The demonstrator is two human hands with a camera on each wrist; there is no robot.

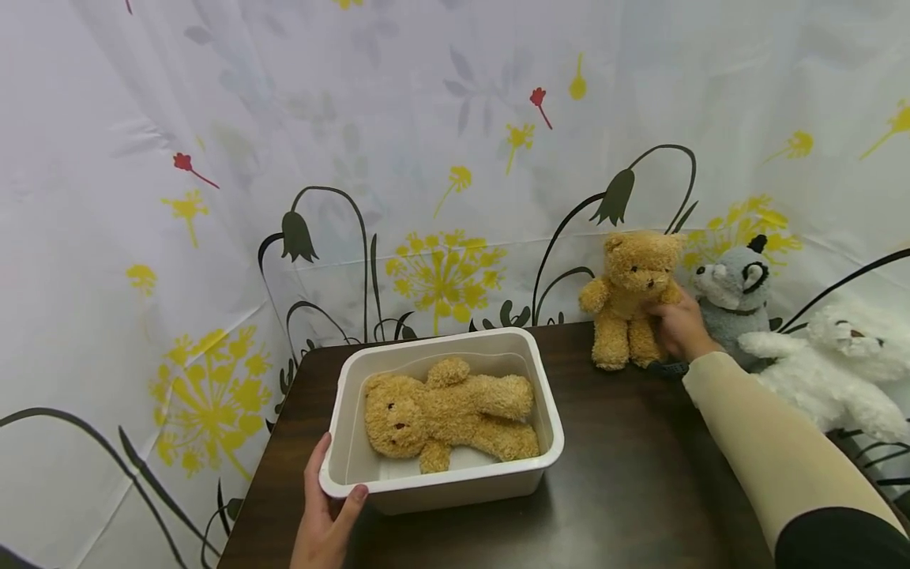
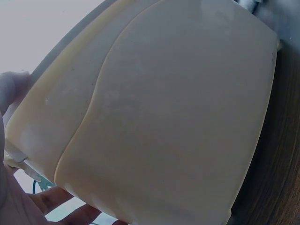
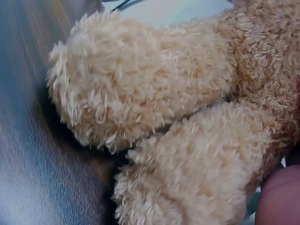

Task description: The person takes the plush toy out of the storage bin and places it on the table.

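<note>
A white plastic bin (image 1: 455,480) stands on the table, and a golden teddy bear (image 1: 455,407) lies inside it on its back, head to the left. My left hand (image 1: 325,514) grips the bin's front left corner, thumb on the rim; in the left wrist view the fingers (image 2: 51,199) reach around the bin's wall (image 2: 173,108). A second golden teddy bear (image 1: 629,296) is upright at the table's back edge, its legs close to the tabletop. My right hand (image 1: 678,320) holds this bear by its side, under the arm. Its furry legs (image 3: 140,79) fill the right wrist view.
A grey-and-white stuffed animal (image 1: 735,296) sits just right of the held bear. A white plush bear (image 1: 832,371) leans farther right, beside my forearm. The dark wooden table (image 1: 626,474) meets a flower-printed curtain (image 1: 441,158) at the back.
</note>
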